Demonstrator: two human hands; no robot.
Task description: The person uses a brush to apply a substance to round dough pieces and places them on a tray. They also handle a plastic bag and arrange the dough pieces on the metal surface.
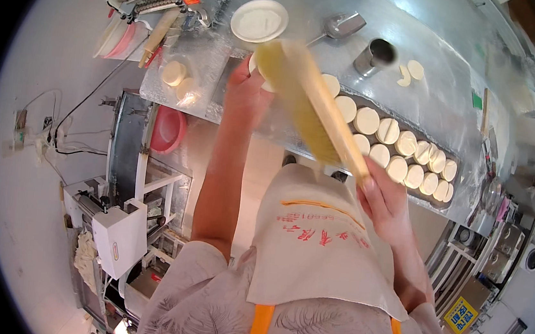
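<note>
A broad metal table spans the upper part of the view, the person's pale apron below it. On the table, toward the right, sits a dark tray holding rows of dough rounds. A wide wooden brush — blurred, bristles toward the left — slants across the tray's left end. The right hand is closed firmly around its lower end. The left hand is partly curled about a pale piece, mostly hidden by the bristles. Beyond lie a white plate, a metal scoop, a metal cup and, smallest, a dough crescent.
</note>
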